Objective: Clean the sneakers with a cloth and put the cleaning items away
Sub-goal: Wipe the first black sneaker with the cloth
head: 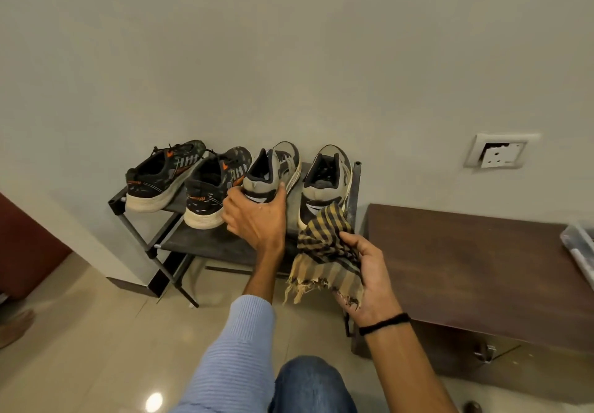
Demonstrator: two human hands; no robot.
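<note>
Left arm, in a blue sleeve, reaches forward over the shoe rack (205,242). We note our left hand (254,213) gripping the heel of the grey sneaker (273,168), thumb on its right side, fingers round its left. Our right hand (366,277), palm turned inward, holds the checked cloth (324,251) bunched at the rack's front right corner, fringe hanging. The sneaker sits on the rack's top shelf, right of centre, long axis front to back, toe toward the wall, heel toward us. The second grey sneaker (328,177) stands at the rack's right end, the cloth's top corner overlapping its heel.
</note>
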